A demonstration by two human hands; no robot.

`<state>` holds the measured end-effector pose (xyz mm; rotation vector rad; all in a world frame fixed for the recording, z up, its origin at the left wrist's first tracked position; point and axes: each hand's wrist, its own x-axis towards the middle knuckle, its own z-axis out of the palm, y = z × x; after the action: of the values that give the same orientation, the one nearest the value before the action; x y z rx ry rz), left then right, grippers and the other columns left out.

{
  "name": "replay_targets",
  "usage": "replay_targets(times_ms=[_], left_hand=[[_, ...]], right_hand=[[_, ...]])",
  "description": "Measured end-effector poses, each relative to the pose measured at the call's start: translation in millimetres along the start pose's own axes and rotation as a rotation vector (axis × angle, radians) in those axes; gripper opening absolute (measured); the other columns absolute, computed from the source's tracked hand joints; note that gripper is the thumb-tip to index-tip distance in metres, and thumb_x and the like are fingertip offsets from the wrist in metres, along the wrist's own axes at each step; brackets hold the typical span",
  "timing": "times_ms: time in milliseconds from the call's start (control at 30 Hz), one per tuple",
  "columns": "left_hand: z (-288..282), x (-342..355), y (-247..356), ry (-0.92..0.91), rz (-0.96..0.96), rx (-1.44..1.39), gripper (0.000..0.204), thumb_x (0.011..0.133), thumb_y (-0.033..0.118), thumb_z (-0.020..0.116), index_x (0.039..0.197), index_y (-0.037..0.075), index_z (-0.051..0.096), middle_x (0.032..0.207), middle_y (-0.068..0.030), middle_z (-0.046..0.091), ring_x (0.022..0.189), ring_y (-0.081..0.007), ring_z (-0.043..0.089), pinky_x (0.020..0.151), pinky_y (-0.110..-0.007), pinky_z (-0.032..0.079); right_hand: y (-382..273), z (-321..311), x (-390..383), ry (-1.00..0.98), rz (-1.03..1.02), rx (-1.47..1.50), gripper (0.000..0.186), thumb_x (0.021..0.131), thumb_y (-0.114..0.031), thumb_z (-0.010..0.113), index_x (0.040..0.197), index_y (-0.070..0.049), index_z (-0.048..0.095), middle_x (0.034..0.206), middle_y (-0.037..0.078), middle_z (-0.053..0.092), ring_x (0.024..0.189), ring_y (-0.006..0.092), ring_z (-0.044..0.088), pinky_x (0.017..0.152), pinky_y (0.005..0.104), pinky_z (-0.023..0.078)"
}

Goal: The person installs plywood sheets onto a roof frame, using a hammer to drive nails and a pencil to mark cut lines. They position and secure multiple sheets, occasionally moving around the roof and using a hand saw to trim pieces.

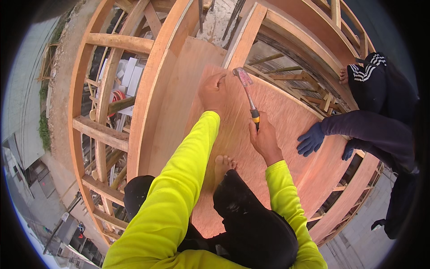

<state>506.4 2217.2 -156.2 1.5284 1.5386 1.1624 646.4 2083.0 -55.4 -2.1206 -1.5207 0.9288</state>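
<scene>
My right hand (265,140) grips a hammer (249,95) by its black and yellow handle. The hammer's worn, reddish head is by the far edge of a reddish plywood sheet (286,105). My left hand (212,93) is at the far left part of this sheet, its fingers closed in a pinch. Whatever they hold, if anything, is too small to make out. To the right of my hammer hand, another person's hand in a dark blue glove (311,140) lies flat on the plywood. That person's second gloved hand (348,150) is at the sheet's right edge.
My bare foot (222,167) rests on the plywood. A tall timber frame (150,98) runs along the left, with gaps down to the ground. More timber framing (295,33) and an opening lie at the far right. Another person's dark-clothed leg (369,83) is on the right.
</scene>
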Motion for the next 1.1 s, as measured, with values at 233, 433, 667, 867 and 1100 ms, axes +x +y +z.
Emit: replay_targets(times_ms=[233,433,667,867,1100], left_hand=[[-13,-5,2,0.092,-0.262,-0.156,0.016,0.090,0.006,0.058,0.094,0.002,0.073,0.077,-0.0040,0.066,0.069,-0.0100,0.057,0.064,-0.026,0.045],[-22,1,2,0.104,-0.368,-0.249,0.018,0.089,0.007,0.056,0.090,-0.001,0.072,0.066,-0.0024,0.059,0.063,-0.0084,0.051,0.059,-0.026,0.042],[-24,3,-11,0.103,-0.413,-0.329,0.019,0.089,0.008,0.055,0.089,0.000,0.072,0.067,0.0011,0.055,0.063,-0.0077,0.048,0.059,-0.026,0.041],[-21,1,-6,0.147,-0.298,-0.367,0.019,0.089,0.008,0.056,0.088,0.000,0.072,0.064,0.0039,0.053,0.060,-0.0060,0.046,0.056,-0.025,0.038],[-24,1,-5,0.036,-0.451,-0.366,0.018,0.090,0.009,0.056,0.089,0.001,0.072,0.065,0.0067,0.050,0.059,-0.0047,0.042,0.054,-0.024,0.034]], right_hand=[[-14,1,-7,0.241,-0.201,0.091,0.031,0.098,-0.019,0.059,0.121,-0.001,0.048,0.082,0.021,0.063,0.068,0.0348,0.065,0.060,0.0418,0.049],[-12,-9,-2,-0.008,0.019,0.017,0.031,0.098,-0.017,0.059,0.120,-0.001,0.046,0.078,0.019,0.061,0.066,0.0319,0.065,0.058,0.0406,0.049],[6,2,10,-0.015,-0.064,-0.114,0.028,0.098,-0.018,0.059,0.118,-0.001,0.047,0.075,0.018,0.060,0.064,0.0302,0.064,0.057,0.0398,0.048],[0,9,-1,0.113,-0.117,0.043,0.025,0.098,-0.018,0.059,0.114,-0.002,0.049,0.075,0.019,0.061,0.063,0.0314,0.064,0.057,0.0411,0.048],[4,8,1,0.033,-0.044,-0.064,0.022,0.097,-0.017,0.059,0.110,-0.001,0.049,0.069,0.017,0.059,0.061,0.0302,0.063,0.055,0.0411,0.046]])
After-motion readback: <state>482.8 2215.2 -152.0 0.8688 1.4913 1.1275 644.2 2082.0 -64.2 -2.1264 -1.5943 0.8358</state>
